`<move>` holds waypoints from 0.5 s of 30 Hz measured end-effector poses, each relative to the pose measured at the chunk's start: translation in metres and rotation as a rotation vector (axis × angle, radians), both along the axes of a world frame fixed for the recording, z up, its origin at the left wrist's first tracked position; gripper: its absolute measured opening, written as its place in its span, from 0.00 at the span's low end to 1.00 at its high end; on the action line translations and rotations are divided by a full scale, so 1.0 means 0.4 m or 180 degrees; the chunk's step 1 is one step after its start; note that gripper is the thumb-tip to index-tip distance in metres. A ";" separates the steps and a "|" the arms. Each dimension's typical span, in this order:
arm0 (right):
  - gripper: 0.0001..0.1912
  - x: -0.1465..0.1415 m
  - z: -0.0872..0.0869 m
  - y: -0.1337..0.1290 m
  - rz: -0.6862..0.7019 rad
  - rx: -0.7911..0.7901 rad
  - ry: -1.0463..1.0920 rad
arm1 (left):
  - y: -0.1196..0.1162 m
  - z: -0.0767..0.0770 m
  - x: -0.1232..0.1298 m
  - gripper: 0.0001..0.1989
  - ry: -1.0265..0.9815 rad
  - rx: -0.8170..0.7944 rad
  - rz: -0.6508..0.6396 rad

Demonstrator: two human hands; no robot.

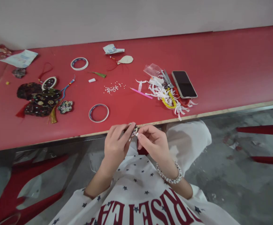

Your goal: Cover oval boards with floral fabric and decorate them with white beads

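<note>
Head view: in our left hand (115, 143), gripped between fingers just off the near edge of the red table (225, 68), one small dark patterned piece (134, 130). Our right hand (154, 140) pinches a white scrap (137, 134) against it; beyond, we count one pink pen (141, 93).

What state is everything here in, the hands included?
Left hand: gripping a small patterned piece
Right hand: fingers bent, at the piece's edge; grip unclear
Phone: lying flat, screen dark
Scissors: lying among paper strips; opening unclear
Far tape roll, near tape roll: lying flat
Pink pen: lying down
White beads: loose, scattered
Bracelet: worn, right wrist
</note>
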State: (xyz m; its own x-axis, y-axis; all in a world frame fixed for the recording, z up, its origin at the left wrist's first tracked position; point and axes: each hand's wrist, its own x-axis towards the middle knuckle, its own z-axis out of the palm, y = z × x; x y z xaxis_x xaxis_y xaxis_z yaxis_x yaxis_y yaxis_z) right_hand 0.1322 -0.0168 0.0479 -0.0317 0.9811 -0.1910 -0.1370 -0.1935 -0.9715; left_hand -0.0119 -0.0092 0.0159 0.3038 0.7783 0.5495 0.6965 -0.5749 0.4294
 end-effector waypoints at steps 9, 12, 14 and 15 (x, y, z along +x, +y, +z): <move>0.08 -0.006 0.002 0.007 -0.0001 -0.0244 0.0157 | 0.008 -0.007 0.005 0.26 0.0096 0.0441 0.0178; 0.10 -0.005 -0.004 0.009 0.0027 -0.0262 0.0320 | 0.010 -0.017 0.003 0.31 0.0039 0.0626 -0.0129; 0.11 -0.003 -0.009 0.010 0.0016 -0.0248 0.0366 | 0.010 -0.023 0.001 0.31 0.0002 0.0621 -0.0328; 0.11 -0.002 -0.011 0.010 0.0009 -0.0246 0.0360 | 0.010 -0.026 0.001 0.30 -0.0012 0.0586 -0.0392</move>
